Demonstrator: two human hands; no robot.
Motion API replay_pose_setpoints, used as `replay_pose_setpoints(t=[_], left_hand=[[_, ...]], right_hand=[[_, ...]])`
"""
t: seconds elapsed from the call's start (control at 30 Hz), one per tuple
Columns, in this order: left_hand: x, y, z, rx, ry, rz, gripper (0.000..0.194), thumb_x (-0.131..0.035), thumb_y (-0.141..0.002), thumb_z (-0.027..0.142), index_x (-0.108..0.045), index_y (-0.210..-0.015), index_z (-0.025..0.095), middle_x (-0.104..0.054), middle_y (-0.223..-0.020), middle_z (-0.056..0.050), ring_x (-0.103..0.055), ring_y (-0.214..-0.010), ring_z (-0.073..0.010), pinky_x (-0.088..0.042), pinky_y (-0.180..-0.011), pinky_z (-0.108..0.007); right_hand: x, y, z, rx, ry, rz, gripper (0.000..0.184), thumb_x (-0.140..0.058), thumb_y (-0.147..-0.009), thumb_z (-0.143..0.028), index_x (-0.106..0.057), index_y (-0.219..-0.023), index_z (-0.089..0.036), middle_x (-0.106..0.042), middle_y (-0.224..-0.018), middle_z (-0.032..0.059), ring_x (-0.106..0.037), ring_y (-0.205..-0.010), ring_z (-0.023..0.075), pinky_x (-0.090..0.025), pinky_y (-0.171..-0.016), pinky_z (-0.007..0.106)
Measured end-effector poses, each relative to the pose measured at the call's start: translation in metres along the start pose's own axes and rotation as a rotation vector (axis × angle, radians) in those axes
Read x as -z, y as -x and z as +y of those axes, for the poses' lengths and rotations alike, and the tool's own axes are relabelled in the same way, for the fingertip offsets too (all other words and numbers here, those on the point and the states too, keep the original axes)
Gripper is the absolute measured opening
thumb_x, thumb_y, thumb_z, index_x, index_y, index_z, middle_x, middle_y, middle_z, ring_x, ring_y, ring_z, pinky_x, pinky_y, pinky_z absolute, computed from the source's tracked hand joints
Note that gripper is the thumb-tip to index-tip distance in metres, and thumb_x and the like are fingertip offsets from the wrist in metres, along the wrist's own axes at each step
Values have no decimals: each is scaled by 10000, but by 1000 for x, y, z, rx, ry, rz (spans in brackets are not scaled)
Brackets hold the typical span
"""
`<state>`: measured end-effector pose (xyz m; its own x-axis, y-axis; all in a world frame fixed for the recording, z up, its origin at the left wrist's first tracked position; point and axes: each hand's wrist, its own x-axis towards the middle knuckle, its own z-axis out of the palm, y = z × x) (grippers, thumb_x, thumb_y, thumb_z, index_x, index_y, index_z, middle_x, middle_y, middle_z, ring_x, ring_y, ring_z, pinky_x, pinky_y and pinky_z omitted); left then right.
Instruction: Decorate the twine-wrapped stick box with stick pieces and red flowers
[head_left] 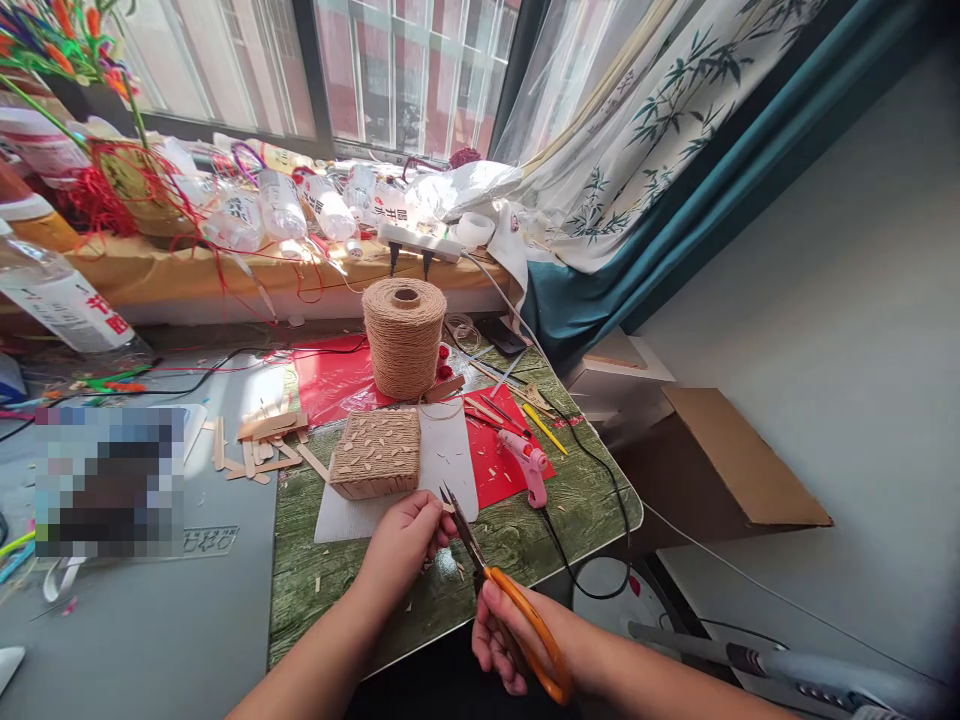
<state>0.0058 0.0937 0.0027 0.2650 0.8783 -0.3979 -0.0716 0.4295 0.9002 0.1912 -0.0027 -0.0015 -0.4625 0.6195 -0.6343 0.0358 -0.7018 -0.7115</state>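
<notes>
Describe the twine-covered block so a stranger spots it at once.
Start at the green wood-grain surface and find the tall spool of twine standing there. Nearer the person, on a white sheet just beyond the left hand, sits the twine-covered block. Unlike the round spool, it is low and flat-topped, its top dotted with small pale chips.

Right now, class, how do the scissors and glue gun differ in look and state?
The scissors have orange handles; the glue gun is pink. The right hand holds the scissors, while the glue gun lies unheld. The glue gun trails a black cord; the scissors have none. Both have handles.
</notes>
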Motion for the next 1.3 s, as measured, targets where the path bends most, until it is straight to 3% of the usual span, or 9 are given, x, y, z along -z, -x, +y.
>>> replay_pose_setpoints(t=[0.27, 0.6, 0.8, 0.97, 1.1, 1.2, 1.3], left_hand=[[0, 0, 1, -8, 7, 1, 323, -583, -805, 482, -610, -705, 176, -648, -637, -17, -494, -474, -107, -355, -460, -221], [-2, 3, 5, -16, 28, 26, 300, -598, -763, 478, -597, -673, 191, -674, -673, -40, -578, -542, -146, -431, -470, -239], [-1, 2, 1, -37, -1, 17, 318, -589, -787, 487, -602, -677, 188, -672, -675, -34, -551, -512, -131, -428, -477, -241], [0, 2, -1, -37, -8, 11, 310, -585, -809, 474, -600, -678, 194, -664, -676, -27, -565, -533, -140, -410, -486, -241], [2, 0, -5, -40, -54, -7, 323, -550, -843, 469, -607, -688, 192, -670, -673, -19, -525, -488, -119, -388, -496, -241], [2, -2, -5, -36, -63, -9, 321, -539, -844, 467, -596, -685, 194, -666, -668, -19, -537, -498, -124, -395, -513, -244], [3, -2, -3, -3, -82, 11, 312, -530, -831, 460, -589, -676, 195, -659, -653, -17, -542, -492, -128, -373, -498, -245]], right_hand=[[-1, 4, -10, 15, -8, -71, 728, -456, -807, -928, -389, -996, -228, -666, -747, 3, -483, -443, 71, -402, -435, 205], [2, 2, -4, 15, -11, -96, 718, -472, -808, -919, -402, -984, -226, -691, -829, 51, -546, -509, 96, -420, -428, 205], [-1, 4, -7, -4, 44, -78, 731, -457, -807, -928, -405, -1001, -225, -685, -817, 32, -526, -491, 89, -416, -421, 205], [-4, 1, -4, -29, 85, 36, 743, -412, -794, -951, -401, -981, -232, -621, -668, -27, -482, -421, 90, -379, -381, 197], [-7, 1, -12, -85, 97, 119, 583, -428, -889, -817, -432, -922, -235, -511, -536, -80, -468, -387, 105, -442, -395, 219], [-8, 2, -21, -109, 122, 91, 424, -532, -882, -642, -454, -822, -229, -462, -479, -83, -452, -348, 118, -474, -365, 255], [-7, -1, -22, -122, 151, 78, 305, -517, -861, -500, -451, -729, -233, -418, -440, -77, -426, -326, 120, -451, -331, 256]])
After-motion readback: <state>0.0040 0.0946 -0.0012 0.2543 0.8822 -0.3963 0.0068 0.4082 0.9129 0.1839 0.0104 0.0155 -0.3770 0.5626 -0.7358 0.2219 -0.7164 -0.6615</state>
